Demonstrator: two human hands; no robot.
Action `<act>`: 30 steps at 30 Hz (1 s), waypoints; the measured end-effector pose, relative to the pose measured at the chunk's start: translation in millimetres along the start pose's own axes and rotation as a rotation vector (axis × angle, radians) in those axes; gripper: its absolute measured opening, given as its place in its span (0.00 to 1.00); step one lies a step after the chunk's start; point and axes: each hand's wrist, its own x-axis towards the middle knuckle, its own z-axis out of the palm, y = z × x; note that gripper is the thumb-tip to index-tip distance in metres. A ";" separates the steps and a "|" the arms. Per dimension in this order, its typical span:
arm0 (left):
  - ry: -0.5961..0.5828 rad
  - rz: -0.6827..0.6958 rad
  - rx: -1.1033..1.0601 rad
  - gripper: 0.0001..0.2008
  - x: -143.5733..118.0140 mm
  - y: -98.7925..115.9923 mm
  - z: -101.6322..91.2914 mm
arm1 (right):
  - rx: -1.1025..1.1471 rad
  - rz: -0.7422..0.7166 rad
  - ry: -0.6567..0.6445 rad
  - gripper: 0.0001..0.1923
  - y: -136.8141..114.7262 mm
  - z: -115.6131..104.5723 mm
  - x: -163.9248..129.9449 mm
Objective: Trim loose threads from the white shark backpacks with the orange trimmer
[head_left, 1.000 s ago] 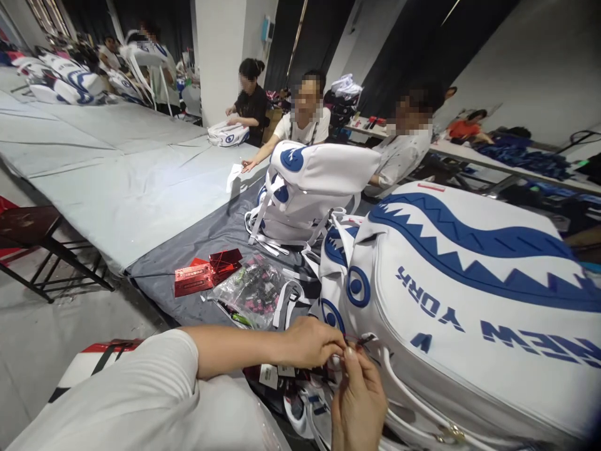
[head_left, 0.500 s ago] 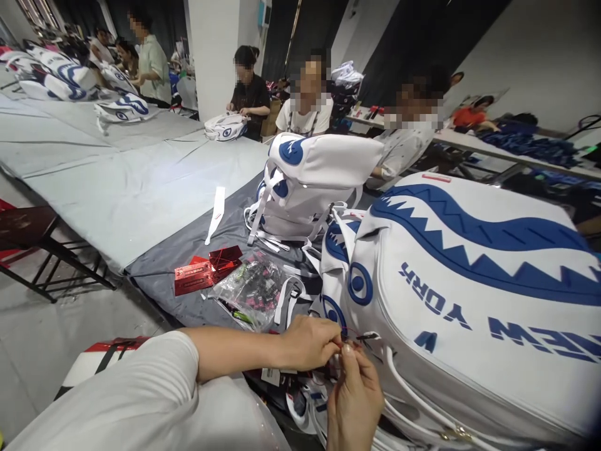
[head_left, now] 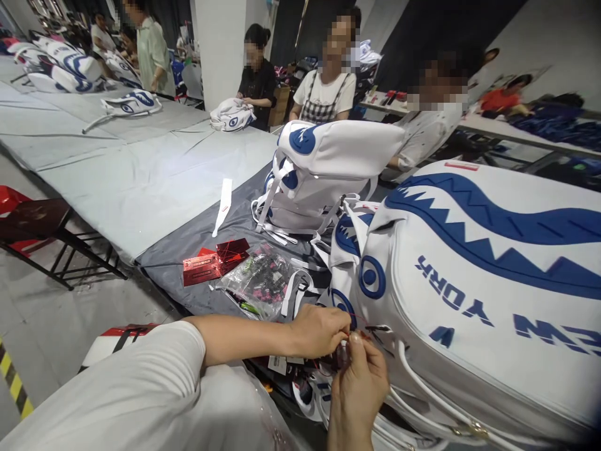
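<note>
I count two bare hands, one left hand (head_left: 319,329) and one right hand (head_left: 360,379), near the close edge of the table (head_left: 164,169). Beside them sits one lettered backpack (head_left: 474,250), with at least one smaller-looking backpack (head_left: 347,235) against it; the bag stack (head_left: 345,150) behind hides its number. Towards the left edge lie one clear packet (head_left: 263,282), one white strip (head_left: 223,207) and at least two overlapping red cards (head_left: 201,268). Off that edge stands one stool (head_left: 37,216). Across the table I see three nearby workers (head_left: 323,94).
</note>
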 end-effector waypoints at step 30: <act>0.094 -0.744 0.162 0.15 -75.1 -365.6 -76.5 | -1.670 -0.114 -0.793 0.25 174.8 121.7 -52.7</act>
